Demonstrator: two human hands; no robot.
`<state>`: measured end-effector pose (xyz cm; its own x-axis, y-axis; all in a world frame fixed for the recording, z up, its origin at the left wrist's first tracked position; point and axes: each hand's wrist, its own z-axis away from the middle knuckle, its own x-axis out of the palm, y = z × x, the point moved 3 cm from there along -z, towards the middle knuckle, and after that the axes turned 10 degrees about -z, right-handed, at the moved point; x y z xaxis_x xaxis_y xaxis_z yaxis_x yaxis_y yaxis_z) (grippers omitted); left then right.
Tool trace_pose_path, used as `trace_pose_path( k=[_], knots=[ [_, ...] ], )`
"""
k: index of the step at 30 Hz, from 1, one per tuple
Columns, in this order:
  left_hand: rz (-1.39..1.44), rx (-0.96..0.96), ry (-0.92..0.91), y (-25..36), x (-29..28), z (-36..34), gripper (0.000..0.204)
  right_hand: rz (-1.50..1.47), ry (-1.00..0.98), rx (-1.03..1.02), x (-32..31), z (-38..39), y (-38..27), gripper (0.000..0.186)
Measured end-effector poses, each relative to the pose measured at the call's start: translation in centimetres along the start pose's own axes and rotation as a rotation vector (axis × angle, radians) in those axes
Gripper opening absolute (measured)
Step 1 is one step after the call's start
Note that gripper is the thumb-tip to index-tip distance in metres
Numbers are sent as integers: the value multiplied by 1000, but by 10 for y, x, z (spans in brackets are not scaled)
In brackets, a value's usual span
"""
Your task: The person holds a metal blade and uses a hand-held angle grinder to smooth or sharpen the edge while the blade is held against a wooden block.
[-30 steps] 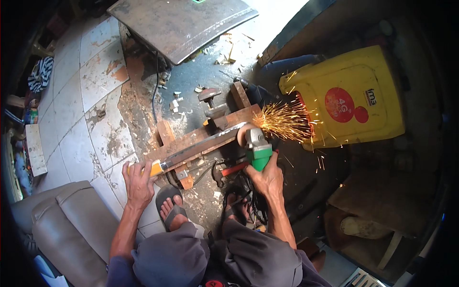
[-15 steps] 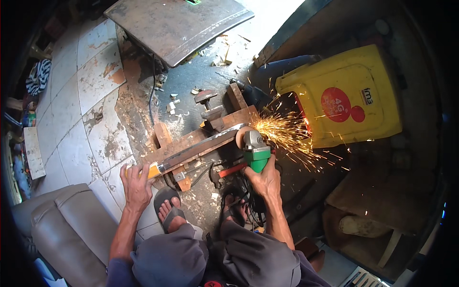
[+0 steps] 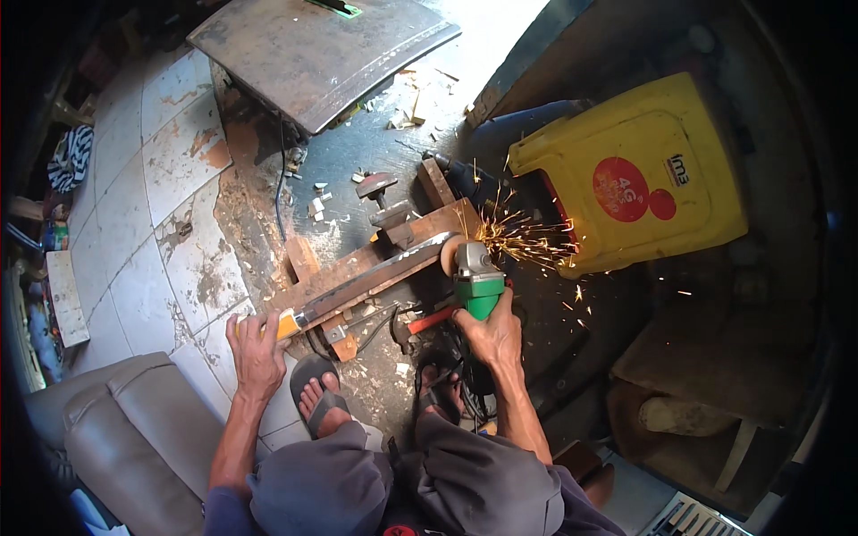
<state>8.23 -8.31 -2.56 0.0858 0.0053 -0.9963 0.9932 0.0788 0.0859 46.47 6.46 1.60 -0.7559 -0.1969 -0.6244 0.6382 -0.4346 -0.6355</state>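
Note:
My left hand (image 3: 260, 353) is wrapped round the yellow handle (image 3: 287, 323) of a long machete-like blade (image 3: 375, 282). The blade slants up to the right, resting along a wooden beam (image 3: 344, 268). In my right hand (image 3: 492, 339) is a green angle grinder (image 3: 480, 288). Its brown disc (image 3: 451, 256) is at the far end of the blade, and orange sparks (image 3: 527, 237) spray off to the right. On the beam's far side stands a metal clamp (image 3: 390, 213) with a round reddish-brown knob. My fingers hide part of the handle and of the grinder's body.
A yellow plastic chair (image 3: 661, 179) lies on its side at the right, near the sparks. A hammer (image 3: 424, 320) with a red handle lies below the blade, beside loose cables. Ahead is a metal-topped table (image 3: 322, 54). Wood scraps litter the floor; a brown cushioned seat (image 3: 134, 438) is at left.
The spark spray has become smaller and thinner. My hands, the blade and the grinder keep nearly the same places; the view has shifted slightly.

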Motion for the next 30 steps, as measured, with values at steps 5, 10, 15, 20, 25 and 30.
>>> trace_pose_path(
  k=[5, 10, 15, 20, 25, 30],
  knots=[
    [-51, 52, 33, 2, -1, -4, 61, -26, 17, -53, -1, 15, 8, 73],
    [-58, 83, 26, 9, 2, -11, 62, 29, -62, -73, 6, 29, 12, 75],
    [-44, 71, 14, 17, 5, -14, 61, 60, -59, -105, 8, 33, 6, 74],
    [-39, 70, 39, 19, 5, -12, 62, 58, -32, -105, 9, 35, 11, 71],
    [-30, 40, 88, 16, 15, -4, 63, 34, -19, -131, 7, 37, 12, 73],
    [-38, 14, 42, 20, 10, -6, 65, 38, -26, -127, 6, 34, 6, 73]
  ],
)
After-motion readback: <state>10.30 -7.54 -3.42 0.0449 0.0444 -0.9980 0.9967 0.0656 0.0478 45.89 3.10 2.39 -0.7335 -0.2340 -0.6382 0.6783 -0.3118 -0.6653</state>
